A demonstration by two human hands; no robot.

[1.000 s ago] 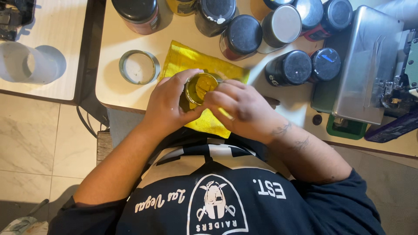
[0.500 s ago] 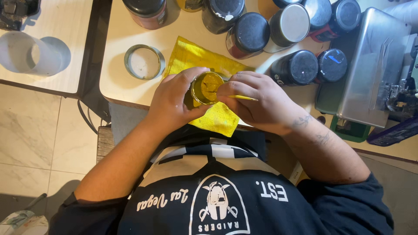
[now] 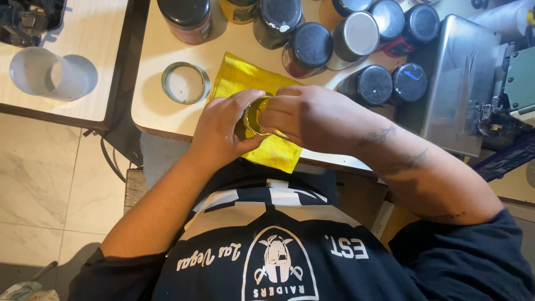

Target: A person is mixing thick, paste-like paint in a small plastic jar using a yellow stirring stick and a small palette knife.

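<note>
Both hands had shifted slightly up and toward the table edge since the earlier frames, and the small round yellow jar had tipped so that its open rim faced more to the right. The left hand was clenched around the jar's body from the left side, thumb lying over the top. The right hand gripped the rim from the right, with its fingertips curled against the mouth; whether they pinched a lid or only the rim could not be told.

The jar was held just above the crumpled yellow cloth, which lay on the beige tabletop and hung a little over its near edge.

Just left of the cloth sat an empty metal ring-shaped lid, apart from both hands. Behind the cloth stood a cluster of dark-lidded paint jars, one with a silver lid. A grey metal box stood at the right. On the neighbouring pale table at far left lay a translucent white plastic cup on its side.
</note>
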